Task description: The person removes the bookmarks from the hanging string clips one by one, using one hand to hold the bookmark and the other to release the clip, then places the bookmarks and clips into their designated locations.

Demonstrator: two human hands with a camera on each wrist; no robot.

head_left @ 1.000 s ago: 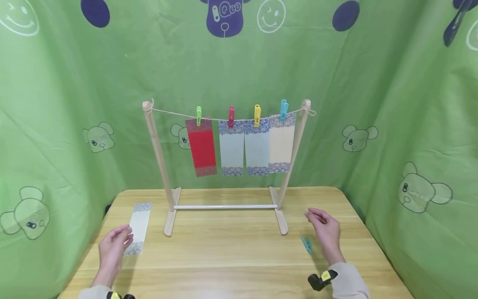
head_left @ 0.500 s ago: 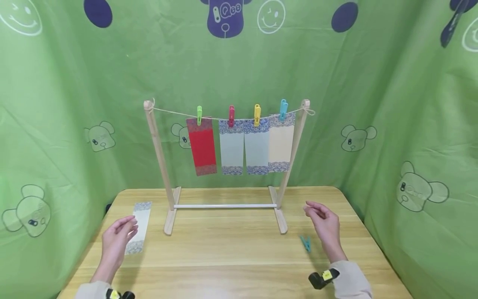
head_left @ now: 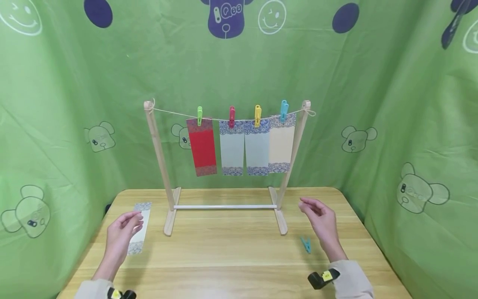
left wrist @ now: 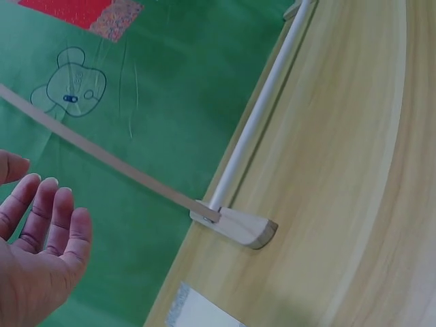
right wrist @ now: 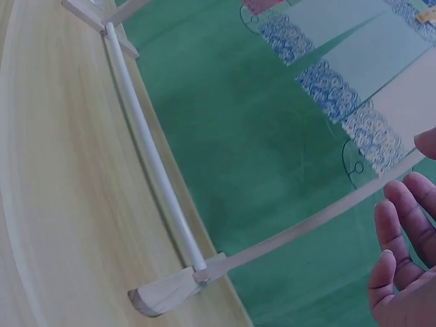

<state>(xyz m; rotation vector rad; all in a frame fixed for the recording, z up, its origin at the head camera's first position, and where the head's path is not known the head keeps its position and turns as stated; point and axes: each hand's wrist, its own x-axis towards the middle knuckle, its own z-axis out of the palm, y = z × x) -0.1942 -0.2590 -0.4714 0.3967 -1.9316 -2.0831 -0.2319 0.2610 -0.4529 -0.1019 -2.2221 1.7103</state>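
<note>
My left hand [head_left: 121, 234] hovers over the table's left side, fingers loosely bent and holding nothing. Partly behind it in the head view lies a white paper strip [head_left: 140, 232] with patterned blue-grey ends. My right hand [head_left: 322, 222] is raised on the right, also with nothing in it, its fingers relaxed. A blue clothespin [head_left: 306, 245] lies on the table just left of the right forearm. On the line hang a red strip [head_left: 202, 148], two pale blue strips [head_left: 232, 148] and a cream strip [head_left: 281, 143], under green [head_left: 199, 116], red [head_left: 232, 116], yellow [head_left: 257, 116] and blue clothespins [head_left: 284, 111].
A wooden rack stands at the back of the table [head_left: 224, 257], with a left post [head_left: 158, 153], a right post [head_left: 298, 141] and a white crossbar [head_left: 224, 207] low between its feet. A green printed curtain [head_left: 239, 62] surrounds the table.
The left hand has moved up and to the right, covering more of the white strip. My right hand has risen slightly and shifted left. The hanging strips and loose clothespin stay in place.
</note>
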